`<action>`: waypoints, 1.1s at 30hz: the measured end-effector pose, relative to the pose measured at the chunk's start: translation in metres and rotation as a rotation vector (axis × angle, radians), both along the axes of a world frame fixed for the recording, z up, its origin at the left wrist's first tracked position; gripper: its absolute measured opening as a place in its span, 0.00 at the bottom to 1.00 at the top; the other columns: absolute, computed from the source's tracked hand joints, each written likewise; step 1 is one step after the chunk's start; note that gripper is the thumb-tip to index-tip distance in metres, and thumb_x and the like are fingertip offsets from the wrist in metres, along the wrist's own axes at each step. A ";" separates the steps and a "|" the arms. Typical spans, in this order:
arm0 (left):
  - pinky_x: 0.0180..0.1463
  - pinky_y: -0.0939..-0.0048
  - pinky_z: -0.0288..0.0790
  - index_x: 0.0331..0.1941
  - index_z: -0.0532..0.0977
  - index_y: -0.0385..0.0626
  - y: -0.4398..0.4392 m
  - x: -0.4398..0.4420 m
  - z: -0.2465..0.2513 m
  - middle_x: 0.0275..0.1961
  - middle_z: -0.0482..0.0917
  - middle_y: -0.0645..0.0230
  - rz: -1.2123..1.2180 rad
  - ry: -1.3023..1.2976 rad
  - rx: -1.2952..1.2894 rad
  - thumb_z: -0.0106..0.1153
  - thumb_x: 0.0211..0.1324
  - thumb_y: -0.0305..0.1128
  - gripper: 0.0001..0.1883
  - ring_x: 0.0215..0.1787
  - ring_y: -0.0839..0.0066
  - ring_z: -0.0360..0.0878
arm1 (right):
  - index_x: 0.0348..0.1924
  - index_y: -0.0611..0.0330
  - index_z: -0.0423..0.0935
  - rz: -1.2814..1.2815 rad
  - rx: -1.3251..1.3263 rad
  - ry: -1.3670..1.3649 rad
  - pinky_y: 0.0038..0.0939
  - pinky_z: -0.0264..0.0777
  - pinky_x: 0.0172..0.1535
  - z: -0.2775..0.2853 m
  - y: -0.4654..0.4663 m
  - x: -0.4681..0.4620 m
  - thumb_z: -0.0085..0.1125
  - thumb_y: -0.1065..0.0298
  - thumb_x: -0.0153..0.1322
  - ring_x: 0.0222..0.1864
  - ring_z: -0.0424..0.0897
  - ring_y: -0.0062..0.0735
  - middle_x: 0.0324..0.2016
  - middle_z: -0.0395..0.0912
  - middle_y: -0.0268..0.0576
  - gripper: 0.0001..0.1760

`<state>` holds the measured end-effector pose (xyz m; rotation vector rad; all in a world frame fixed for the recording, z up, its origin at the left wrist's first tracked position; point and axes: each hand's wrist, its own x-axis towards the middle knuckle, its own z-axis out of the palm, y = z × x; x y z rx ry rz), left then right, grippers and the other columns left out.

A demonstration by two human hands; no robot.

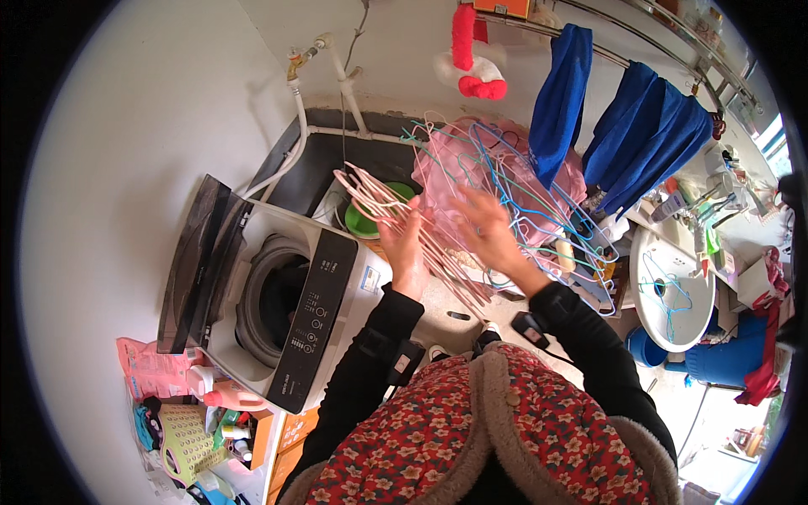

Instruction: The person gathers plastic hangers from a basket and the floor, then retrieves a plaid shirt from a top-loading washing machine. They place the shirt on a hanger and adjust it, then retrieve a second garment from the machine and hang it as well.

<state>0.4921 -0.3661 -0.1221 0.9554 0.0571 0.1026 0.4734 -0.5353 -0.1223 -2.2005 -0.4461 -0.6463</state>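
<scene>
My left hand (405,255) is closed around a bundle of pink clothes hangers (451,268), their hooks bunched towards the upper left. To its right, my right hand (489,230) has its fingers spread and slightly blurred; I see nothing held in it. Beyond that hand, a loose heap of blue, green and pink hangers (505,183) lies over a pink cloth or plastic cover (451,154). What sits under the cover is hidden.
On the left stands a top-loading washing machine (334,284) with its lid (192,271) raised. Blue towels (650,126) hang from a metal rail. At right, a white washbasin (688,322) holds blue hangers (672,293). A green basin (363,224) lies behind my left hand.
</scene>
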 end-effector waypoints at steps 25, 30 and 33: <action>0.59 0.57 0.78 0.50 0.64 0.47 0.005 0.012 -0.013 0.52 0.80 0.60 -0.031 0.005 -0.041 0.59 0.64 0.23 0.16 0.51 0.64 0.82 | 0.38 0.52 0.78 -0.518 -0.295 -0.145 0.39 0.76 0.29 0.014 -0.127 -0.017 0.60 0.65 0.71 0.31 0.81 0.46 0.35 0.77 0.37 0.05; 0.60 0.57 0.77 0.56 0.63 0.49 -0.006 0.016 -0.017 0.53 0.79 0.61 -0.018 0.111 0.011 0.57 0.65 0.23 0.19 0.53 0.65 0.81 | 0.41 0.59 0.77 -0.604 -0.157 -0.032 0.39 0.75 0.36 0.023 -0.157 -0.033 0.58 0.67 0.73 0.35 0.81 0.53 0.35 0.80 0.48 0.06; 0.60 0.59 0.77 0.58 0.62 0.50 -0.021 0.018 -0.013 0.53 0.79 0.63 -0.065 0.150 0.012 0.56 0.66 0.23 0.21 0.52 0.67 0.80 | 0.41 0.60 0.79 -0.592 -0.122 -0.055 0.37 0.75 0.37 0.022 -0.161 -0.038 0.58 0.68 0.73 0.35 0.82 0.53 0.34 0.81 0.49 0.07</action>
